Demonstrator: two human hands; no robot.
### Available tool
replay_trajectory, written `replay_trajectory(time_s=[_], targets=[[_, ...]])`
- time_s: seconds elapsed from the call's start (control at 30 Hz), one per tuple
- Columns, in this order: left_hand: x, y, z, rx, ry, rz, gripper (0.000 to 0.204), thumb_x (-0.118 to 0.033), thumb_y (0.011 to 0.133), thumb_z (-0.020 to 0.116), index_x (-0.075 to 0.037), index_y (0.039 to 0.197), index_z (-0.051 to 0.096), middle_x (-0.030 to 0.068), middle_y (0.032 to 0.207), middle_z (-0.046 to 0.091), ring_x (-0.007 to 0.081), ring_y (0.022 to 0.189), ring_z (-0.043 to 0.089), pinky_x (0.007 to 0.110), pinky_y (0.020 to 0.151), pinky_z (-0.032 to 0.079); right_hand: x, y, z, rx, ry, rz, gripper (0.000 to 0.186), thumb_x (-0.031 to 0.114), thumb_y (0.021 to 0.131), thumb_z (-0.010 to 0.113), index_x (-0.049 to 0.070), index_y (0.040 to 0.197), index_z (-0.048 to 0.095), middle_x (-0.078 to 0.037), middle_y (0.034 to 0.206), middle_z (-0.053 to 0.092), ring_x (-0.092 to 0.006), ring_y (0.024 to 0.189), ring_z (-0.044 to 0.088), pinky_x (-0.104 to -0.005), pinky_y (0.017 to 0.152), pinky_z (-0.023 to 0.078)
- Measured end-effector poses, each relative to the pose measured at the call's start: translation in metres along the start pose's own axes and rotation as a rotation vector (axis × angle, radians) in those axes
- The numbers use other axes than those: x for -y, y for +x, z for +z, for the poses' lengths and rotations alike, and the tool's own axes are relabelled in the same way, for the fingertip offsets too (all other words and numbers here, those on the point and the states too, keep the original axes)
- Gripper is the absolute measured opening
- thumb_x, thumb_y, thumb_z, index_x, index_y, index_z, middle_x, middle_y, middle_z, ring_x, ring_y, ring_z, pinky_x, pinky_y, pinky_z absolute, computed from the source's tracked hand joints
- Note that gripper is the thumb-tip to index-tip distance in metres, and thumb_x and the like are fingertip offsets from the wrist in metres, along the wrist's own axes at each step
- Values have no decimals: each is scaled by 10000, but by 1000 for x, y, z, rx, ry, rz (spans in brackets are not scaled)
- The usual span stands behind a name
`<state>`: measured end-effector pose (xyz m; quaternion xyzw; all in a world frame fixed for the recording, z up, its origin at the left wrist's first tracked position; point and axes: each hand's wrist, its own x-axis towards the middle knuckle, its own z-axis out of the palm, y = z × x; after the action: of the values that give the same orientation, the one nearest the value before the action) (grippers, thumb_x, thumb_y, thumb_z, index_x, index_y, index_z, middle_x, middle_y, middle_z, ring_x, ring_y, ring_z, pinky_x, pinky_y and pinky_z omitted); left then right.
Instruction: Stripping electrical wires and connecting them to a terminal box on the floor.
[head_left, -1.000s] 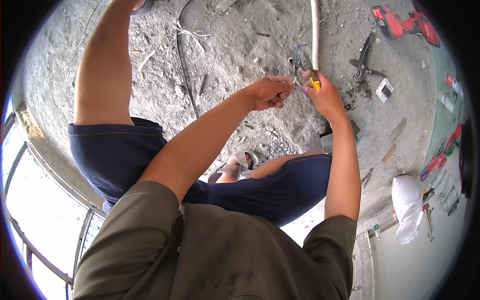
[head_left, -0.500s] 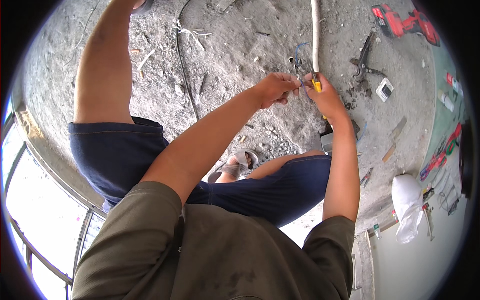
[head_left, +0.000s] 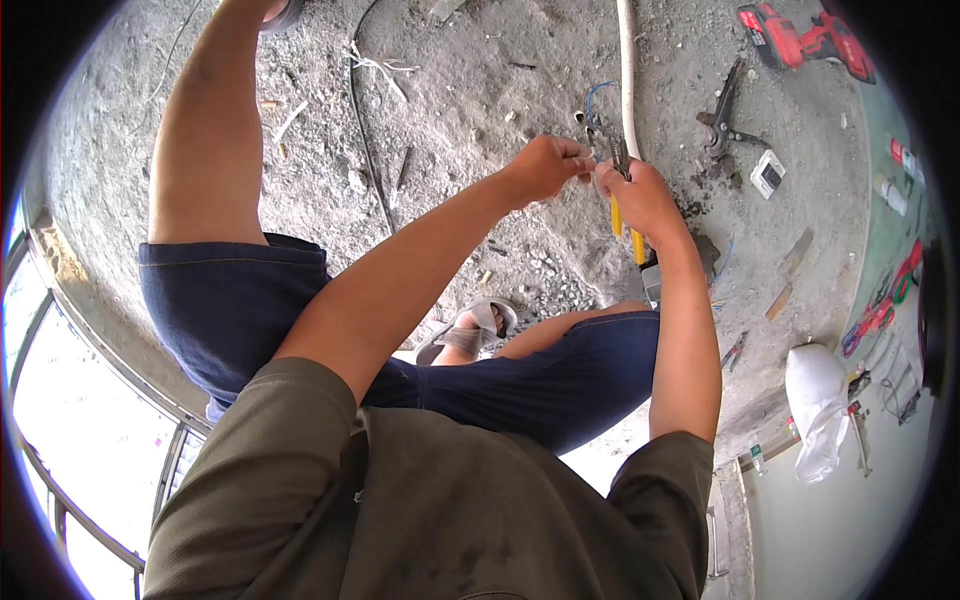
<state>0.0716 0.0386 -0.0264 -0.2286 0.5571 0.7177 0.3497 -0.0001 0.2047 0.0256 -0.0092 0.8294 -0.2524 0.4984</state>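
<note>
My right hand [head_left: 640, 198] is closed around a pair of pliers [head_left: 638, 244] with yellow handles. Their dark jaws point away from me, and the handles hang below the palm. Close beside it on the left, my left hand [head_left: 548, 168] has its fingertips pinched together on a thin wire, mostly hidden by the fingers. The two hands almost touch at the fingertips. Just beyond them a blue wire [head_left: 597, 90] curls up from the ground. A white conduit pipe [head_left: 628, 75] runs away from me right beside the pliers.
Rough, debris-strewn concrete surrounds my feet. To the right lie dark long-jawed pliers [head_left: 722, 122], a white switch-like plate [head_left: 768, 174] and a red power tool [head_left: 800, 38]. A white sack [head_left: 815, 400] stands further right. A black cable [head_left: 362, 140] crosses the ground at left.
The pliers have turned in my right hand, so the yellow handles now hang down toward me. My left hand has shifted slightly up and left, still pinching.
</note>
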Motion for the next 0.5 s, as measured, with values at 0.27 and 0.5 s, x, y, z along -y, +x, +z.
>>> replay_trajectory(time_s=[0.27, 0.5], targets=[[-2, -6, 6, -73, -86, 28, 220, -233, 931, 564, -66, 910, 705, -1, 724, 642, 67, 590, 498, 242, 538, 411, 0, 1, 2, 212, 1003, 131, 151, 191, 847, 565, 62, 769, 578, -58, 759, 614, -201, 715, 587, -338, 718, 461], [4, 2, 13, -199, 305, 108, 152, -194, 903, 572, -100, 934, 687, 51, 763, 664, 159, 684, 615, 303, 653, 498, 3, 7, -3, 166, 1508, 275, 164, 122, 849, 523, 46, 716, 467, -93, 707, 515, -236, 682, 531, -375, 707, 468]])
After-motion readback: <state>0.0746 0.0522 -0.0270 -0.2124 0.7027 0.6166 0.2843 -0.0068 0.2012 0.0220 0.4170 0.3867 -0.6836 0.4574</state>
